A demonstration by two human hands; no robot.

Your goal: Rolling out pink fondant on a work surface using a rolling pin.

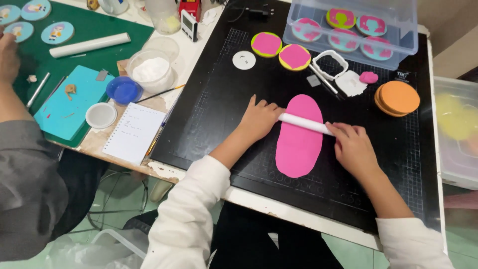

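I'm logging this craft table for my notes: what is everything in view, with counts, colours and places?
Pink sheet: one, oval, flat on the black mat.
Rolling pin: one, white, across the sheet.
Orange discs: a stack, right of the sheet.
Yellow-rimmed pink discs: two, top of the mat.
Clear box: one, holding five decorated discs.
White cutter: one, beside the box.
Notepad: one, white, left of the mat.
Blue lid: one, above the notepad.
Another person's grey sleeve: far left.
Left hand: on the pin's left end.
Right hand: on its right end.
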